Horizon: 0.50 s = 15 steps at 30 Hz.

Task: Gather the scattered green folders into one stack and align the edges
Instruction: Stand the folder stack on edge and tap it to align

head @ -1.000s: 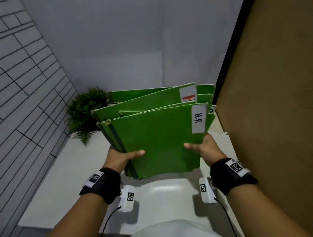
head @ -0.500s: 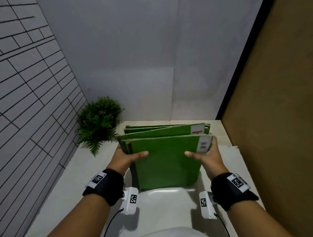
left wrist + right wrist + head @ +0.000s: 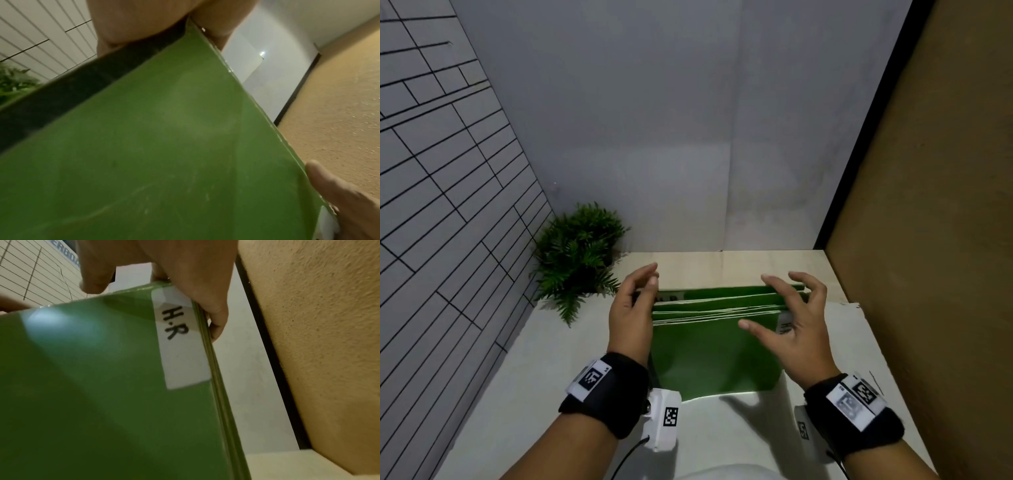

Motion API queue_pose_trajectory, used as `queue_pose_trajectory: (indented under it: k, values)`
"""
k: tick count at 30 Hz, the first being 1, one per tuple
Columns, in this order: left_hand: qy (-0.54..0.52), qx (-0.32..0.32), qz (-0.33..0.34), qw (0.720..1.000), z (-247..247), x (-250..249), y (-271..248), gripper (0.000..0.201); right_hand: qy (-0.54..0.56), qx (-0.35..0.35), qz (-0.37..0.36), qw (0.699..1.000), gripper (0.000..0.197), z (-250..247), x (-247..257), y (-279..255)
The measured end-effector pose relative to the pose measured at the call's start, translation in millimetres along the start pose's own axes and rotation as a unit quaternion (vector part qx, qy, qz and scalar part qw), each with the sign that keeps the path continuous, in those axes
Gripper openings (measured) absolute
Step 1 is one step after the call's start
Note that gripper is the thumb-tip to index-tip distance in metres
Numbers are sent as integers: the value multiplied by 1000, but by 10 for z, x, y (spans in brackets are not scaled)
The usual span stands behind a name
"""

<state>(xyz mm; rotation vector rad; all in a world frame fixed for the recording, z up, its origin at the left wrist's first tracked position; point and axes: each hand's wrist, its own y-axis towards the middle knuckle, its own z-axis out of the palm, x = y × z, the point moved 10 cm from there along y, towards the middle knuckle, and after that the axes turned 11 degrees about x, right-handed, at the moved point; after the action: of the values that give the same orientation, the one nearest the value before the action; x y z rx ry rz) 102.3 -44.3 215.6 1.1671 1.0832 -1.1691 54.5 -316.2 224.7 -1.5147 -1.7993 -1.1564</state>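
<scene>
Several green folders (image 3: 715,349) stand upright as one stack on the white table (image 3: 534,377), their top edges close together but uneven. My left hand (image 3: 633,308) lies flat against the stack's left edge, fingers straight and pointing up past the top corner. My right hand (image 3: 791,325) claws over the top right corner, thumb in front of the front folder, fingers bent over the top and right edges. In the right wrist view the front folder (image 3: 92,386) carries a white "H.R" label (image 3: 176,331). The left wrist view is filled by the folder face (image 3: 164,162).
A small green plant (image 3: 578,257) stands at the back left corner, close to my left hand. A brown board (image 3: 928,240) walls in the right side, a tiled wall the left, a grey wall the back. Bare table lies in front of the stack.
The fanned, lifted folders have come down and now stand on the table. Both hands slid from the lower corners up to the stack's top corners.
</scene>
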Motion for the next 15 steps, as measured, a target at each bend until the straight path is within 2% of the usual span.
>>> queue_pose_trajectory:
  k: [2,5,9,12,15]
  values:
    - [-18,1,-29,999,-25,129,-29,28,12,-15,14,1000,64,14,-107,-61]
    - [-42,29,-54,997,-36,204,-47,45,35,-16,23,999,61,55,-138,-79]
    - [-14,97,-37,994,78,153,-50,36,47,-17,17,999,59,57,-85,-109]
    - [-25,96,-49,994,42,197,-43,41,71,-47,33,996,63,21,-176,-144]
    - [-37,85,-54,994,17,209,-44,52,90,-28,53,994,57,107,-160,-115]
